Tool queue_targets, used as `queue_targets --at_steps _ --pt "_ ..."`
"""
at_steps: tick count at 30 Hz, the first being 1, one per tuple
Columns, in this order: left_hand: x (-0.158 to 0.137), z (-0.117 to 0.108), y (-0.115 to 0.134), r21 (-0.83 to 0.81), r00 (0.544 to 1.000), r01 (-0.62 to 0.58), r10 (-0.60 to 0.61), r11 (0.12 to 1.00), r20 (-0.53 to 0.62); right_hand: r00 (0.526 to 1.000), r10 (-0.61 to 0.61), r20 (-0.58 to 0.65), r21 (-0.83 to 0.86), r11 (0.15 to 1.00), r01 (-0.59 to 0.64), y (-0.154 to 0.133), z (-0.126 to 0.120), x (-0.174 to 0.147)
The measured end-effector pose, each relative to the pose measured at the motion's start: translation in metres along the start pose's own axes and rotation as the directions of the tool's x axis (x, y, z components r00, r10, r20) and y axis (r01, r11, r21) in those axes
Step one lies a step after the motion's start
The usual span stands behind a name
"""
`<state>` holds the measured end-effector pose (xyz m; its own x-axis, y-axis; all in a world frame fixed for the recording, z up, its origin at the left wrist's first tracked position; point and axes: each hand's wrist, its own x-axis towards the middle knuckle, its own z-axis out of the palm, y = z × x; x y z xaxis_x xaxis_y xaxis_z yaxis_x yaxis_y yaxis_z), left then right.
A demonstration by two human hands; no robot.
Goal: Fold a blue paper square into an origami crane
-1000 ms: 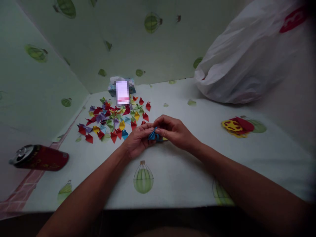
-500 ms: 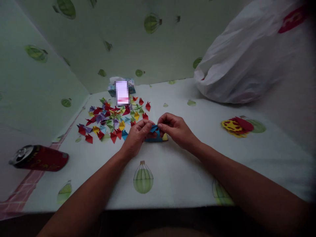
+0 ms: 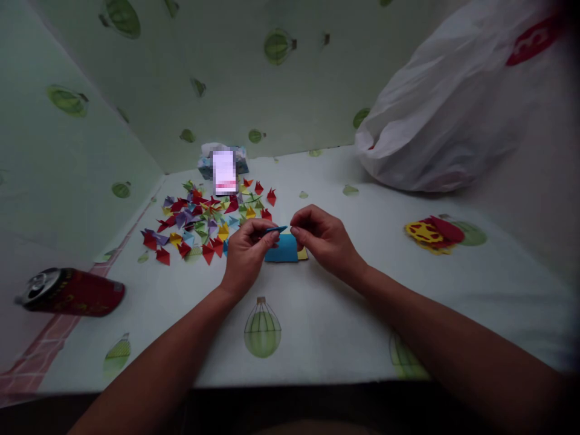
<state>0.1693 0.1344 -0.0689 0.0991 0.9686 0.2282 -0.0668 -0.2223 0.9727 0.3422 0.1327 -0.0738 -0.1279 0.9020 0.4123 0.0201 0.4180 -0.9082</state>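
A small, folded piece of blue paper (image 3: pixel 277 229) is pinched between the thumb and fingers of my left hand (image 3: pixel 247 251), its narrow point aimed to the right. Just beyond that point is my right hand (image 3: pixel 319 235), thumb and forefinger pressed together; whether anything is between them is too small to tell. Beneath the hands lies a flat stack of paper with a blue sheet (image 3: pixel 281 249) on top and a yellow sheet (image 3: pixel 302 254) showing at its right end. Many folded paper cranes (image 3: pixel 208 251) in mixed colours are spread to the left of and beyond my left hand.
A phone with a blurred screen (image 3: pixel 224 171) leans on a tissue box (image 3: pixel 243 159) at the back. A red can (image 3: pixel 86 293) lies at far left. Red and yellow paper cut-outs (image 3: pixel 430 232) sit at right, below a large white plastic bag (image 3: pixel 426 133).
The blue folded paper has turned to a thin, edge-on shape in my left hand. My fingers have parted a little, and more of the blue sheet below now shows.
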Motion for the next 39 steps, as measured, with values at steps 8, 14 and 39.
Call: queue_targets --at_steps 8,14,39 --pt "-0.002 0.0 0.002 0.094 0.999 -0.042 0.039 0.995 0.034 0.999 -0.039 0.035 -0.101 0.994 0.043 0.002 0.0 -0.002" --pt "-0.003 0.001 0.004 0.093 0.999 -0.037 0.035 0.995 0.018 0.999 -0.015 0.04 -0.117 0.993 0.019 0.004 -0.001 0.0" --pt "0.001 -0.002 -0.005 0.012 0.965 0.204 -0.203 0.979 0.165 0.965 0.231 0.121 0.027 0.971 -0.236 -0.002 -0.005 0.003"
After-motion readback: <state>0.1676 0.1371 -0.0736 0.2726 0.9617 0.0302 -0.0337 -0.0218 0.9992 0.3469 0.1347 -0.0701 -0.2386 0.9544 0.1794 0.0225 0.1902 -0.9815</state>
